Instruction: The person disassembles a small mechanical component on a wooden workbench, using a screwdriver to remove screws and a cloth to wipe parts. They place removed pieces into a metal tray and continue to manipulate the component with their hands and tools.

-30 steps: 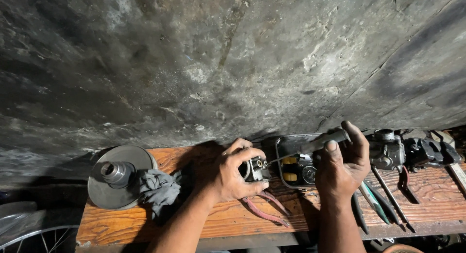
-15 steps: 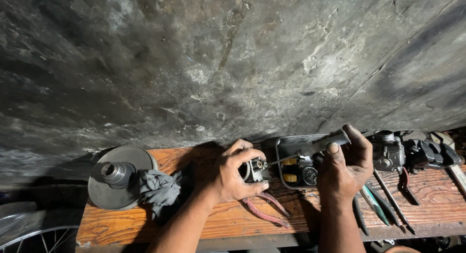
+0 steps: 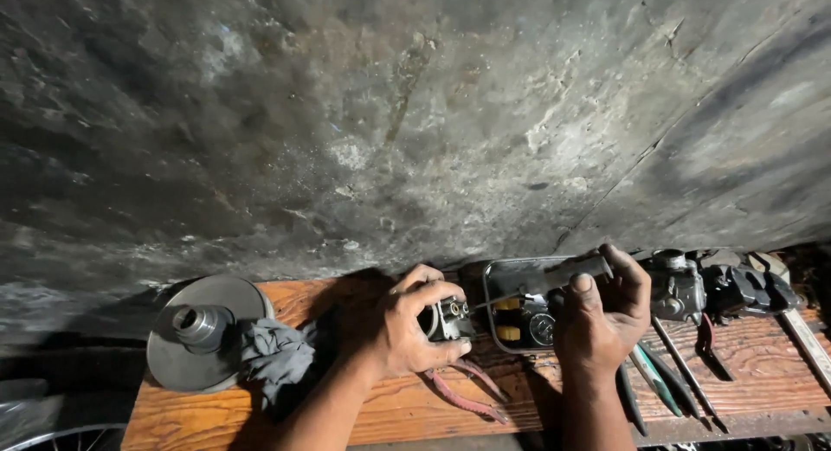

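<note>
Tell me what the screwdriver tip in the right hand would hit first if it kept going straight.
The right hand aims the screwdriver leftward at the small metal part held in the left hand; that part likely comes first, though depth is unclear.

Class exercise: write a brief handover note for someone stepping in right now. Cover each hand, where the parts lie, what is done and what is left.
Left hand grips a small metal carburetor part over the wooden bench.
Right hand holds a screwdriver, tip at the part.
Metal tray of small pieces lies between the hands; red-handled pliers below.
Done: not visible. Left: the screwdriver work on the part.
</note>
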